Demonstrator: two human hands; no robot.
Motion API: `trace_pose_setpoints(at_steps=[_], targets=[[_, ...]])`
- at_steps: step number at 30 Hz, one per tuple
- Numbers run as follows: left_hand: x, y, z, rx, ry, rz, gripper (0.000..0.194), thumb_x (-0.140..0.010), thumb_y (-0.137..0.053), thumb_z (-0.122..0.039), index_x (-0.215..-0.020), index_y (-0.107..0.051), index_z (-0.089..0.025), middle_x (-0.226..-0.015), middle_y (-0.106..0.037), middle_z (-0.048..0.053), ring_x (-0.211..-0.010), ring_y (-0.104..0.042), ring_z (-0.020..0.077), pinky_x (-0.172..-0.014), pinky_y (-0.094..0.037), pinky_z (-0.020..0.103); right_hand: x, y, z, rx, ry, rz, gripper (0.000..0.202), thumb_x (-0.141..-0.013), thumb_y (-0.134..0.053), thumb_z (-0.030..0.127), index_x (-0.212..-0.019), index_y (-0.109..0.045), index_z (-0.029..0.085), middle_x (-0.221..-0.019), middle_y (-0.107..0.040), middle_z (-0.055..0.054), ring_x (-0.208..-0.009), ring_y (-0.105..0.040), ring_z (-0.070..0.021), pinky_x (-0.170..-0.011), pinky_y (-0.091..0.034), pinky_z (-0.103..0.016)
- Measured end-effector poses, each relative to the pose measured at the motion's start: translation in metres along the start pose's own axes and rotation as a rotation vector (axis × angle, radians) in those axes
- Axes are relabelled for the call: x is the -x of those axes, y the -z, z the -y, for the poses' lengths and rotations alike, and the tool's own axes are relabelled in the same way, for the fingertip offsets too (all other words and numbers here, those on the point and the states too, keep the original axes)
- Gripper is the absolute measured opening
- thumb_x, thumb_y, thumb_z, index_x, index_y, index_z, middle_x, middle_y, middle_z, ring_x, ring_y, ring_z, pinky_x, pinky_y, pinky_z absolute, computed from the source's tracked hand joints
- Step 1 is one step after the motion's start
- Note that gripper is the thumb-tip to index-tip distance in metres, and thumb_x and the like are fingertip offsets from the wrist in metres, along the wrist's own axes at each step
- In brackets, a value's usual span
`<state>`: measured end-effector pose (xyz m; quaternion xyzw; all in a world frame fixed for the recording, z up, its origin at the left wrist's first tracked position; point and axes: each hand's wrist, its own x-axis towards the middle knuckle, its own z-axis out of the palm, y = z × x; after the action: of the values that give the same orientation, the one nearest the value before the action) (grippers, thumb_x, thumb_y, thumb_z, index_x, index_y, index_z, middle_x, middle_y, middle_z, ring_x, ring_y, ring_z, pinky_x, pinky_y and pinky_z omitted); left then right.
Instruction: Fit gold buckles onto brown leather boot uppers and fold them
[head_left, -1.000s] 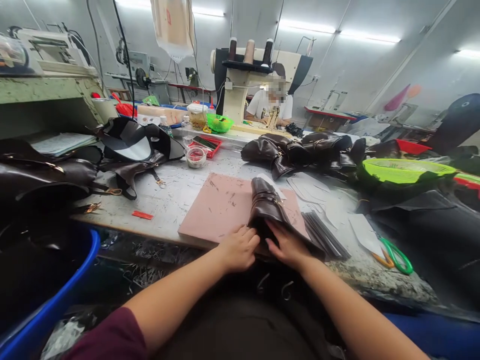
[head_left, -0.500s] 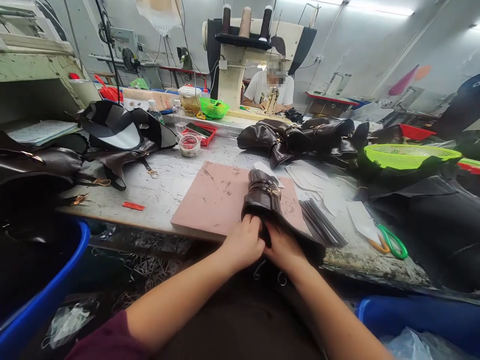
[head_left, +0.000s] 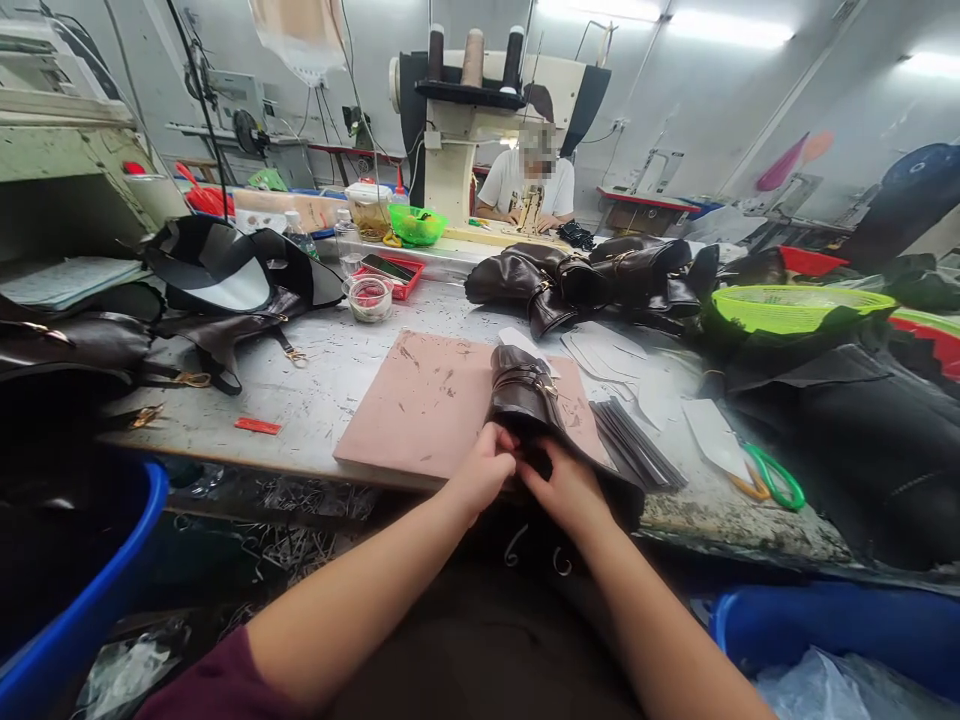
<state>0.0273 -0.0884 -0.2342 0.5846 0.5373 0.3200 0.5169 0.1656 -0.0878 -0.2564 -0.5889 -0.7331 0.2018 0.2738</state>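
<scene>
Where legible, no writing: leather piece (head_left: 529, 395).

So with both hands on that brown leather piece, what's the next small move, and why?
Probably slide the brown leather piece fully onto the pink board: its near end overhangs the edge, pinched between the left hand and right hand.

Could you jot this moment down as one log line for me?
left hand: shut on brown leather piece | right hand: shut on brown leather piece | piece lies on pink cutting board | green scissors to the right
</scene>
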Motion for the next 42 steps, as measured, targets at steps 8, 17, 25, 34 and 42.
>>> trace_pose_setpoints(at_steps=[8, 17, 25, 34, 42], targets=[[0.02, -0.018, 0.011, -1.056, -0.581, 0.173, 0.039, -0.078, -0.049, -0.024, -0.111, -0.055, -0.005, -0.126, -0.046, 0.023, -0.11, -0.046, 0.0374, -0.09, -0.036, 0.051, -0.016, 0.016, -0.009, -0.453, -0.208, -0.201, 0.036, -0.073, -0.048, 0.035, -0.103, -0.06, 0.017, -0.111, -0.062, -0.01, -0.111, -0.051, -0.0287, -0.095, -0.039, -0.046], [-0.047, 0.003, 0.011, -1.047, -0.489, 0.101, 0.056, -0.08, -0.052, -0.041, -0.128, -0.043, -0.013, -0.133, -0.042, 0.018, -0.126, -0.032, 0.0339, -0.103, -0.022, 0.049, -0.048, 0.016, 0.004, -0.46, 0.038, 0.034, 0.042, -0.081, -0.038, 0.036, -0.115, -0.052, 0.016, -0.121, -0.056, -0.008, -0.118, -0.046, -0.0233, -0.1, -0.036, -0.042], [-0.011, 0.017, 0.041, -0.958, -0.619, 0.206, 0.063, -0.075, -0.053, -0.055, -0.115, -0.054, -0.007, -0.118, -0.056, 0.022, -0.118, -0.043, 0.0359, -0.103, -0.021, 0.05, 0.001, -0.022, -0.018, -0.092, 0.322, -0.001, 0.055, -0.08, -0.031, 0.013, -0.135, -0.034, 0.016, -0.139, -0.038, -0.008, -0.13, -0.031, -0.0197, -0.106, -0.029, -0.042], [-0.03, 0.053, 0.023, -0.67, -0.425, 0.221, 0.032, -0.08, -0.051, -0.039, -0.101, -0.059, -0.015, -0.103, -0.063, 0.008, -0.094, -0.058, 0.0203, -0.082, -0.044, 0.029, 0.027, -0.017, -0.02, 0.168, 0.399, 0.023, 0.046, -0.082, -0.045, 0.028, -0.125, -0.049, 0.011, -0.125, -0.053, -0.016, -0.117, -0.047, -0.0294, -0.096, -0.041, -0.048], [-0.033, 0.044, 0.027, -0.766, -0.369, -0.095, 0.007, -0.07, -0.056, -0.018, -0.064, -0.056, -0.016, -0.073, -0.057, 0.003, -0.068, -0.053, 0.0164, -0.062, -0.043, 0.027, 0.031, -0.018, -0.022, 0.124, 0.482, -0.099, 0.029, -0.079, -0.047, 0.021, -0.104, -0.063, 0.016, -0.11, -0.064, -0.012, -0.106, -0.058, -0.0237, -0.092, -0.047, -0.041]])
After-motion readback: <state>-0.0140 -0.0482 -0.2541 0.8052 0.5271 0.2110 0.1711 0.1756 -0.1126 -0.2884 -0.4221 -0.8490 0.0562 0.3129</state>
